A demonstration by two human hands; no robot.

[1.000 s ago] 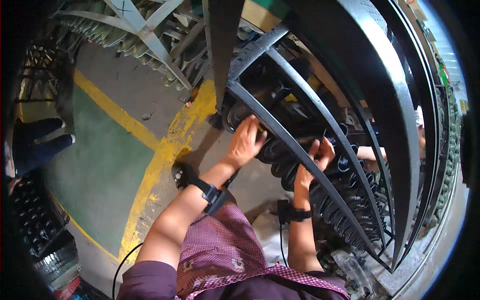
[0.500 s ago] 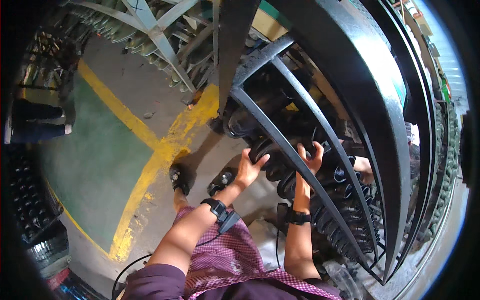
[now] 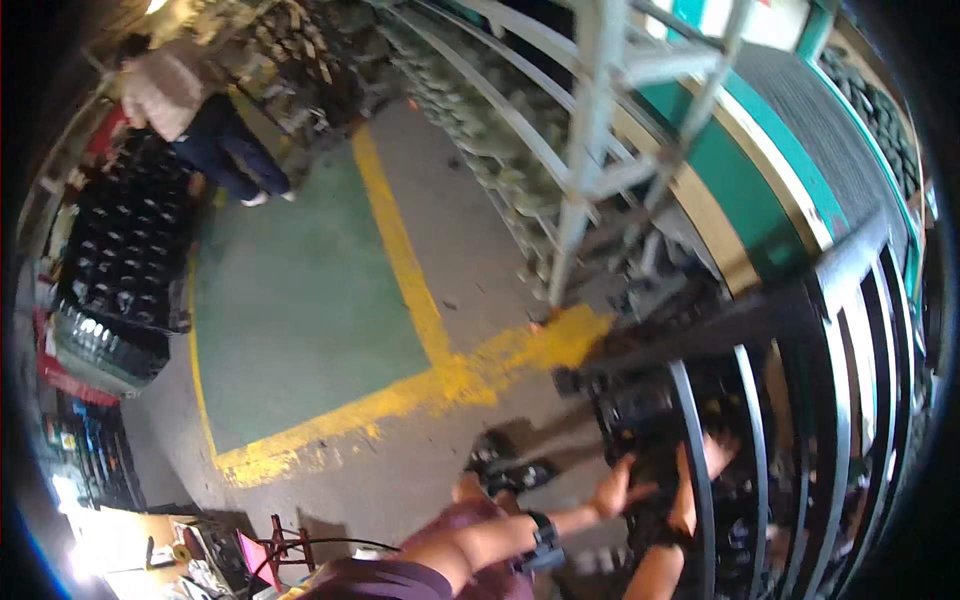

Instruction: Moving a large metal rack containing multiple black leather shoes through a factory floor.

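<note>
My left hand (image 3: 612, 490) is at the left side of a pile of glossy black parts (image 3: 640, 420), thumb and fingers apart. It is blurred, and I cannot tell whether it touches a part. Close to its right is my right hand (image 3: 684, 500), partly behind an upright bar of a black metal rack (image 3: 755, 430). The bar and the blur hide how its fingers lie. Beyond that bar, more skin shows among the black parts; I cannot tell whose it is. Each of my wrists carries a dark strapped device.
Yellow lines (image 3: 395, 250) border a green floor area (image 3: 310, 310). A person (image 3: 190, 110) stands far left beside stacked black parts (image 3: 125, 230). A pale metal frame (image 3: 590, 130) and a green and cream machine (image 3: 730, 190) stand at the back right. A lit bench (image 3: 130, 550) is at lower left.
The view has swung left, so the rack and my hands now appear lower and farther right. My hands appear closer together. The standing person and the lit bench have come into view.
</note>
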